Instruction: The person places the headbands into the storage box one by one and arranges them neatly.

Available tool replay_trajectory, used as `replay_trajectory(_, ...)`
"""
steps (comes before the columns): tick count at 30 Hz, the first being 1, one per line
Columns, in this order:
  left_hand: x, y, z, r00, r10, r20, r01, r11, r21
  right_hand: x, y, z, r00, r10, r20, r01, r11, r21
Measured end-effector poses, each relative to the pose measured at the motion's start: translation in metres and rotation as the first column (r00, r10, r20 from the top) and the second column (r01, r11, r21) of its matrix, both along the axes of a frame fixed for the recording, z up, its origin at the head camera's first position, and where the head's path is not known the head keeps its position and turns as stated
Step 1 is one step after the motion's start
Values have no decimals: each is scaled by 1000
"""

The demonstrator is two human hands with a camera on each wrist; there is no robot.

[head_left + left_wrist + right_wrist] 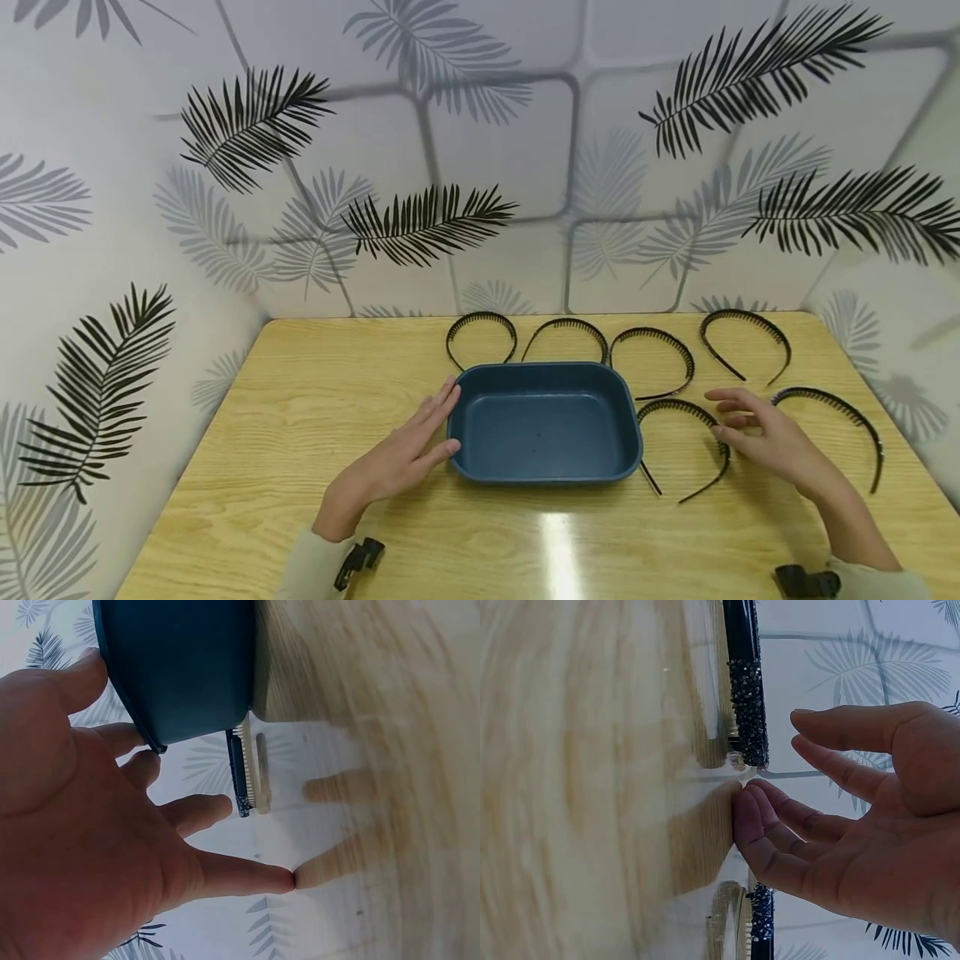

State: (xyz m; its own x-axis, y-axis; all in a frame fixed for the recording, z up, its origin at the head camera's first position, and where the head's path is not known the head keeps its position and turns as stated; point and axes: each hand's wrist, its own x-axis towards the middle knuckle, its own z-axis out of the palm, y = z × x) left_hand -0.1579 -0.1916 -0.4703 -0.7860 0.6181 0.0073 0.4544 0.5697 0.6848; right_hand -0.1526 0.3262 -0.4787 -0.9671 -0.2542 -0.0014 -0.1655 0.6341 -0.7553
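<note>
My left hand (397, 458) rests against the left end of a dark blue rectangular basin (540, 442), thumb and fingers spread at its rim. In the left wrist view, the lower fingers reach past the basin's wall (180, 667) toward the tabletop. My right hand (772, 442) hovers low beside a black toothed headband (675, 404), its fingers loosely bent with nothing between them. The right wrist view shows fingertips down at the table surface near a glittery beaded headband end (748, 712). Another headband (879, 454) lies just right of this hand.
Behind the basin, three black headbands lie in a row: left (483, 315), middle (570, 322) and right (654, 332). One more headband (750, 315) lies at the back right. The wooden table (300, 400) meets a leaf-patterned wall (510, 275) at its far edge.
</note>
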Motion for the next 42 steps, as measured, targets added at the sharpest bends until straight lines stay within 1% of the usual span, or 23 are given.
replay_trajectory(4,-1,1,2,1000,11,7,-11,1000,0,-1,2,-1,1000,6,0,-6,1000,-20)
replay_trajectory(11,-4,1,3,1000,-8,13,8,1000,21,0,3,0,1000,2,16,-2,1000,-25)
replay_trajectory(17,-3,4,2,999,39,11,-39,999,-20,0,2,0,1000,15,9,-14,999,-31)
replay_trajectory(28,1,9,-3,996,83,-34,-84,996,-40,1,1,-1,1000,23,7,-23,1000,4)
replay_trajectory(35,2,9,-4,995,94,-27,-95,994,-47,0,0,-3,999,29,-28,-28,998,48)
replay_trajectory(42,2,9,-6,995,91,-33,-93,994,-54,2,-3,-6,1000,14,5,-14,999,52)
